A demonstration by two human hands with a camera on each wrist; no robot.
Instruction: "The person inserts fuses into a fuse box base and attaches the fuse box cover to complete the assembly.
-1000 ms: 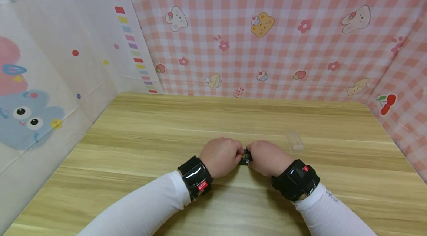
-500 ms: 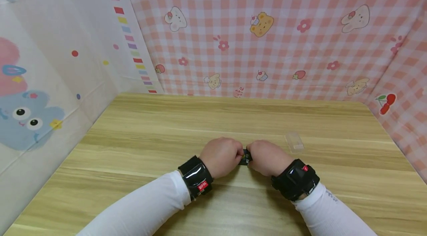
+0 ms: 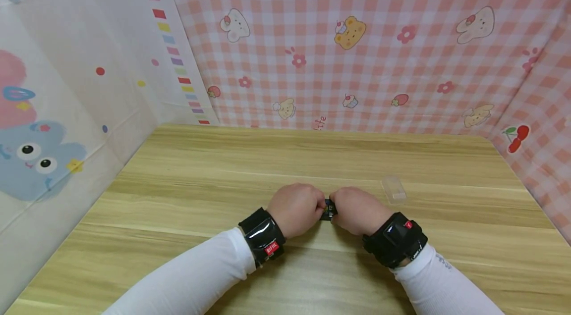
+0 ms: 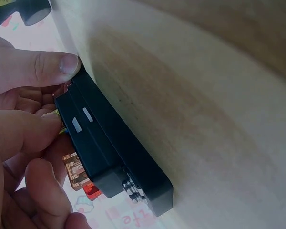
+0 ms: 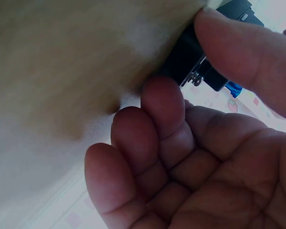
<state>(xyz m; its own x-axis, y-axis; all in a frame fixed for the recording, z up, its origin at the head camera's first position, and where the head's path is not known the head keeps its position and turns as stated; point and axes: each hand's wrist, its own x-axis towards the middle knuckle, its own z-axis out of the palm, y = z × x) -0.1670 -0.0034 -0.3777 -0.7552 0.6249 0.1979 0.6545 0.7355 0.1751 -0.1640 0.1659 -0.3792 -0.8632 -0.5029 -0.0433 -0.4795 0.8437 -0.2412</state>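
A black fuse block lies between both hands on the table, with metal terminals at its end. In the left wrist view, orange-brown blade fuses and a red blade fuse stand in it. My left hand pinches a small yellow blade fuse at the block, mostly hidden by the fingers. My right hand holds the block by its end between thumb and fingers. A blue blade fuse shows on the block in the right wrist view.
A clear plastic cover lies behind the right hand on the wooden table. Patterned cloths hang along the back and both sides. Black bands wrap both wrists.
Both hands keep their place at the fuse block. Little differs beyond a slight shift of the left fingers over the fuses.
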